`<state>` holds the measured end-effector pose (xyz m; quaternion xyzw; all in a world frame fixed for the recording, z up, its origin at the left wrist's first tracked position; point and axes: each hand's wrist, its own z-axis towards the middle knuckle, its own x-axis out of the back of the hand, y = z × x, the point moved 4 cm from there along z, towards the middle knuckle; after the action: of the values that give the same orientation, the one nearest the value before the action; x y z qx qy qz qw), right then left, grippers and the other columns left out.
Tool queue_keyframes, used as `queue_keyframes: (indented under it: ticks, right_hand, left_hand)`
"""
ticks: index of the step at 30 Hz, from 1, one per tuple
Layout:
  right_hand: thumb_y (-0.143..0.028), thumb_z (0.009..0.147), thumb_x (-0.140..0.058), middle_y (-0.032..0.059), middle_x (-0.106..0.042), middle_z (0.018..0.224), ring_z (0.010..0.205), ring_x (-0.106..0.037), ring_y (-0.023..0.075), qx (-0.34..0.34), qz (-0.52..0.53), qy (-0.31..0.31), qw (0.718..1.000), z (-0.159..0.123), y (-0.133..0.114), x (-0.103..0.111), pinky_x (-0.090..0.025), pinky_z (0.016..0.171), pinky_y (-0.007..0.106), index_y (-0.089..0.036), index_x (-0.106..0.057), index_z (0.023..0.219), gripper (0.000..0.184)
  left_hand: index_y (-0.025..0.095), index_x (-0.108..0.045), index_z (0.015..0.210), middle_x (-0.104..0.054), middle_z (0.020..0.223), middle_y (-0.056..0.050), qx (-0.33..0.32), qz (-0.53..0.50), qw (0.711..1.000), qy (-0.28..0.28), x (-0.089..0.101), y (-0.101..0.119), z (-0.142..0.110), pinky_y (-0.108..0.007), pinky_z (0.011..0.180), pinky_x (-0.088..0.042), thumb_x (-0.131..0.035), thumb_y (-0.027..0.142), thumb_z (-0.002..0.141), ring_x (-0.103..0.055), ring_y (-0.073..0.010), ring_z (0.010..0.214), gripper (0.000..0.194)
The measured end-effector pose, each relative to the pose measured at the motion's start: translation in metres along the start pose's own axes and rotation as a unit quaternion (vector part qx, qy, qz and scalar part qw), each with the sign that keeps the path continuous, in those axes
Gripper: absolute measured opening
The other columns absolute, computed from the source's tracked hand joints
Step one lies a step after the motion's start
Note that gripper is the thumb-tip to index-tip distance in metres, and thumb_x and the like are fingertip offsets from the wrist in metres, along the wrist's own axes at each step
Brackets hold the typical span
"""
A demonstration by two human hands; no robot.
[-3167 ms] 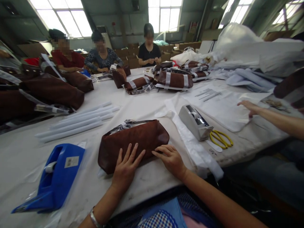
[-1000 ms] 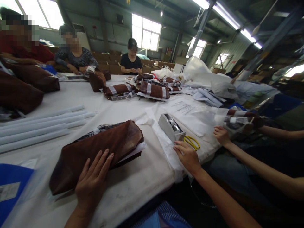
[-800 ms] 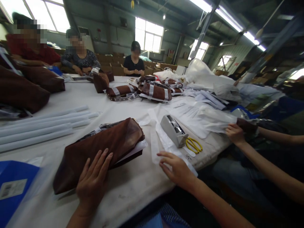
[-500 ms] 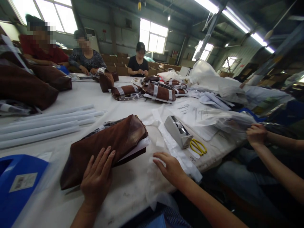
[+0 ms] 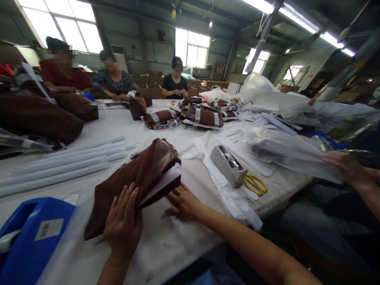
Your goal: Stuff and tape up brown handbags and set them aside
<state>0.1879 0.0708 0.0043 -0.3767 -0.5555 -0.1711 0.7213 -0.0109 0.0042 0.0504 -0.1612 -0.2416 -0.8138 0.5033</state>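
A dark brown leather handbag (image 5: 130,178) lies tilted on the white-covered table in front of me. Against its near side rests my left hand (image 5: 124,219), fingers stretched out flat on the leather. White paper (image 5: 163,180) sticks out along the bag's lower right edge. My right hand (image 5: 184,202) is at the bag's right end, palm down and low over the table, its fingers extended; some fingertips are hidden by the bag's edge. To the right stand a grey tape dispenser (image 5: 227,168) and yellow-handled scissors (image 5: 255,185).
A blue tape dispenser (image 5: 38,233) stands at the near left, with white paper rolls (image 5: 74,162) behind it. Wrapped brown bags (image 5: 204,117) pile up farther back. At right, a co-worker's hand (image 5: 346,164) holds clear plastic (image 5: 291,152). Several people sit across the table.
My right hand has moved left to the bag's right end. The bag's right end has swung somewhat toward me, with my left hand still on it. The co-worker's plastic has shifted.
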Motion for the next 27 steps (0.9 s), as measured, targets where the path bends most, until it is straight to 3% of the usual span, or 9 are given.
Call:
queue_keyframes:
  ticks: [4, 7, 10, 13, 16, 19, 21, 24, 27]
  right_hand:
    - [-0.061, 0.097, -0.046, 0.0123, -0.034, 0.159, 0.148, -0.024, 0.0321, 0.025, -0.003, 0.004, 1.000, 0.050, 0.002, -0.004, -0.020, 0.120, 0.056, -0.024, -0.041, 0.150, 0.065]
    - [-0.055, 0.097, -0.050, 0.0154, -0.040, 0.156, 0.146, -0.030, 0.0319, 0.009, 0.006, 0.032, 0.999, 0.062, 0.002, -0.002, -0.023, 0.120, 0.055, -0.019, -0.049, 0.144, 0.059]
    - [-0.045, 0.098, -0.054, 0.0146, -0.056, 0.143, 0.134, -0.049, 0.0288, 0.022, 0.053, 0.106, 0.993, 0.032, -0.011, 0.011, -0.038, 0.114, 0.046, -0.018, -0.059, 0.133, 0.045]
    - [-0.035, 0.100, -0.050, 0.0057, -0.073, 0.113, 0.101, -0.070, 0.0186, 0.033, 0.153, 0.169, 0.973, -0.028, -0.027, 0.035, -0.054, 0.091, 0.030, -0.024, -0.069, 0.114, 0.026]
    - [-0.025, 0.099, -0.049, 0.0038, -0.073, 0.087, 0.080, -0.070, 0.0164, 0.072, 0.192, 0.221, 0.953, -0.079, -0.036, 0.071, -0.055, 0.075, 0.027, -0.024, -0.070, 0.095, 0.021]
    - [-0.021, 0.098, -0.049, 0.0048, -0.072, 0.085, 0.080, -0.069, 0.0178, 0.073, 0.181, 0.274, 0.942, -0.091, -0.028, 0.105, -0.055, 0.074, 0.028, -0.024, -0.068, 0.092, 0.020]
    - [-0.023, 0.098, -0.049, 0.0058, -0.072, 0.089, 0.085, -0.069, 0.0192, 0.056, 0.160, 0.278, 0.945, -0.075, -0.017, 0.118, -0.056, 0.078, 0.030, -0.024, -0.069, 0.093, 0.021]
    - [-0.027, 0.098, -0.051, 0.0062, -0.073, 0.101, 0.096, -0.069, 0.0209, 0.043, 0.106, 0.249, 0.962, -0.026, 0.001, 0.122, -0.056, 0.088, 0.033, -0.026, -0.072, 0.099, 0.021]
    - [-0.020, 0.093, -0.056, 0.0059, -0.065, 0.131, 0.126, -0.057, 0.0254, 0.070, 0.021, 0.151, 0.986, 0.034, 0.017, 0.110, -0.050, 0.105, 0.041, -0.029, -0.077, 0.100, 0.024]
  left_hand:
    - [0.024, -0.037, 0.152, -0.054, 0.146, -0.008, 0.033, 0.017, 0.999, 0.018, 0.005, -0.004, 0.018, -0.043, 0.114, -0.041, -0.057, 0.013, 0.092, -0.052, -0.0255, 0.134, 0.065]
    - [0.025, -0.037, 0.152, -0.054, 0.146, -0.007, 0.029, 0.037, 0.998, 0.029, 0.010, -0.002, 0.028, -0.040, 0.112, -0.043, -0.059, 0.013, 0.092, -0.054, -0.0244, 0.132, 0.065]
    - [0.024, -0.040, 0.151, -0.058, 0.142, -0.007, -0.002, 0.041, 0.999, 0.010, 0.013, 0.005, 0.025, -0.041, 0.112, -0.044, -0.056, 0.011, 0.092, -0.055, -0.0245, 0.131, 0.062]
    - [0.023, -0.042, 0.149, -0.060, 0.140, -0.006, -0.059, 0.036, 0.997, -0.027, 0.015, 0.016, 0.007, -0.045, 0.114, -0.042, -0.048, 0.007, 0.094, -0.052, -0.0242, 0.134, 0.058]
    - [0.023, -0.048, 0.145, -0.061, 0.138, -0.004, -0.120, 0.047, 0.990, -0.056, 0.014, 0.028, -0.015, -0.045, 0.116, -0.040, -0.044, 0.003, 0.094, -0.050, -0.0233, 0.135, 0.055]
    - [0.023, -0.055, 0.139, -0.062, 0.137, -0.002, -0.163, 0.056, 0.982, -0.079, 0.011, 0.038, -0.032, -0.044, 0.118, -0.037, -0.045, 0.006, 0.097, -0.049, -0.0227, 0.136, 0.047]
    - [0.024, -0.057, 0.137, -0.062, 0.137, -0.001, -0.176, 0.054, 0.978, -0.095, 0.009, 0.042, -0.038, -0.045, 0.119, -0.035, -0.045, 0.010, 0.099, -0.049, -0.0225, 0.136, 0.042]
    - [0.026, -0.059, 0.134, -0.062, 0.137, 0.002, -0.193, 0.051, 0.975, -0.099, 0.008, 0.046, -0.043, -0.043, 0.121, -0.032, -0.044, 0.012, 0.101, -0.050, -0.0209, 0.135, 0.039]
    - [0.027, -0.060, 0.133, -0.062, 0.136, 0.004, -0.197, 0.047, 0.975, -0.091, 0.005, 0.047, -0.047, -0.042, 0.122, -0.031, -0.043, 0.013, 0.102, -0.051, -0.0194, 0.134, 0.039]
